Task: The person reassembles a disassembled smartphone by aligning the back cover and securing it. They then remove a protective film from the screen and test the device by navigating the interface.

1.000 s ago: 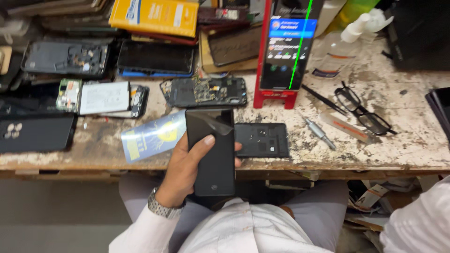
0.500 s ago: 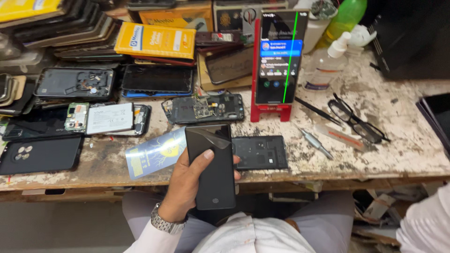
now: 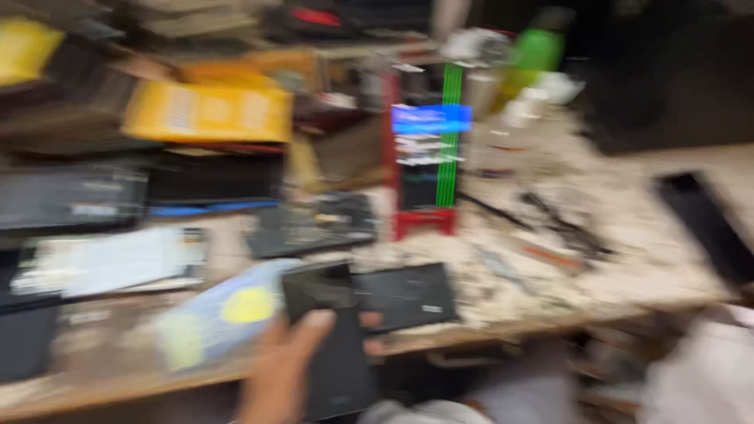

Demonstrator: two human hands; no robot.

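Flat black rectangular phone (image 3: pixel 330 345) in left hand (image 3: pixel 287 365), blurred.

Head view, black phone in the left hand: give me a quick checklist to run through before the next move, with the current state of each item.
1. Grip on the black phone: ok, the left hand wraps it, thumb across its face.
2. Phone clear of the workbench edge: ok, held over it near the person's lap.
3. Right hand: cannot tell, not in view.
4. Sharpness of the frame: not ok, heavy motion blur.
5. Lit phone in the red stand: ok, upright.
6. Dark phone back beside the held phone: cannot tell if they touch.
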